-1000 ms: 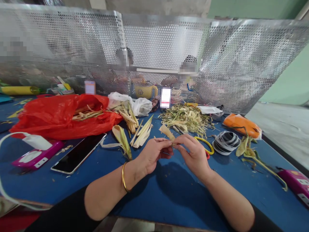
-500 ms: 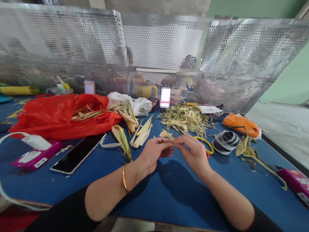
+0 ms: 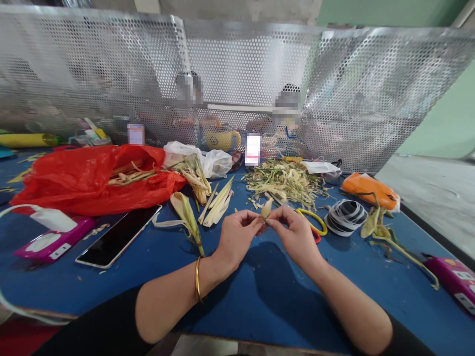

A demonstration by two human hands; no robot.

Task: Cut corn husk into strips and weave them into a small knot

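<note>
Over the blue table (image 3: 237, 296) my left hand (image 3: 237, 237) and my right hand (image 3: 295, 237) meet fingertip to fingertip. Both pinch one small pale husk strip (image 3: 265, 209), whose free end sticks up between the thumbs. A gold bangle sits on my left wrist. Just left of my left hand lies a folded green-yellow husk leaf (image 3: 186, 213), and pale husk strips (image 3: 218, 200) lie behind it. Yellow-handled scissors (image 3: 313, 225) rest on the table right behind my right hand.
A red plastic bag (image 3: 89, 178) with husks lies at the left, a phone (image 3: 117, 236) and a pink device (image 3: 52, 242) in front of it. A heap of shredded husk (image 3: 285, 182), a coil of band (image 3: 345, 213) and an orange pouch (image 3: 369, 190) lie right. A perforated metal screen (image 3: 237, 84) closes the back; people sit behind it.
The husk strip's free end, which lay back to the left, now stands upright between my fingertips. Both hands stay together in nearly the same place.
</note>
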